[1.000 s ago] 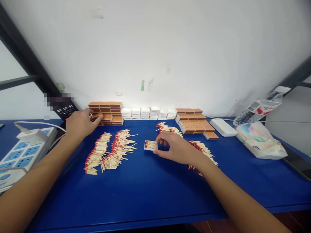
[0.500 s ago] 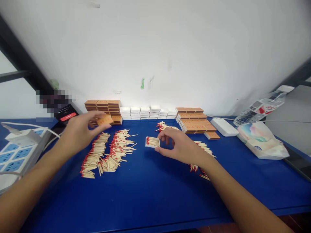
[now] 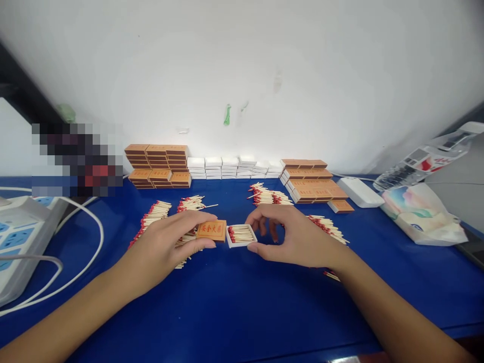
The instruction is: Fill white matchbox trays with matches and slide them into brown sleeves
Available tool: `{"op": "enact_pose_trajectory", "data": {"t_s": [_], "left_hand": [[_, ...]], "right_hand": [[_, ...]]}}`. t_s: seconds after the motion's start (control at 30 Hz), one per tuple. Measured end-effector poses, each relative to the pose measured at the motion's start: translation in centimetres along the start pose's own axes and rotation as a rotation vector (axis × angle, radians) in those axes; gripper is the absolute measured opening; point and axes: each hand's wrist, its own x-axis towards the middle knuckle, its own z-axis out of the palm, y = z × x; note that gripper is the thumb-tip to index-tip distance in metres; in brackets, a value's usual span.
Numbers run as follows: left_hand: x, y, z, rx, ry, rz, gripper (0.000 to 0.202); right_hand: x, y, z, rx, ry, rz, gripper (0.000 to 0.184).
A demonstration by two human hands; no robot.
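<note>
My left hand [image 3: 166, 242] pinches an orange matchbox sleeve [image 3: 212, 230] between thumb and fingers, just above the blue table [image 3: 234, 302]. The sleeve's open end meets a white inner tray [image 3: 241, 235] filled with red-tipped matches. My right hand [image 3: 291, 237] grips that tray by its right end with thumb and fingers. Loose matches [image 3: 159, 214] lie in heaps behind my left hand, and more matches [image 3: 325, 227] lie behind my right hand.
Stacks of orange sleeves [image 3: 157, 160] stand by the wall at left, white trays [image 3: 223, 167] in the middle, more orange boxes [image 3: 310, 184] at right. A white power strip [image 3: 22, 227] with cables lies far left. A white device [image 3: 360, 191], plastic bag [image 3: 419, 214] and bottle [image 3: 434, 159] sit at right.
My left hand took an orange sleeve from the back stack and carried it right and toward me to the tray. My right hand lifted the tray slightly and kept hold of it.
</note>
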Motion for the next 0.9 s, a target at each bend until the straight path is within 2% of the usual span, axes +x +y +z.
{"op": "enact_pose_trajectory", "data": {"t_s": [0.27, 0.6, 0.9], "left_hand": [[-0.38, 0.37, 0.52, -0.008, -0.020, 0.051, 0.037], [-0.32, 0.36, 0.41, -0.006, 0.007, 0.082, 0.038], [-0.61, -0.03, 0.70, -0.061, 0.020, 0.025, 0.040]], "right_hand": [[-0.43, -0.03, -0.56, -0.086, 0.034, -0.033, 0.028], [-0.25, -0.20, -0.54, 0.082, 0.009, -0.004, 0.031], [0.07, -0.12, -0.72, 0.112, 0.039, -0.089, 0.031]]}}
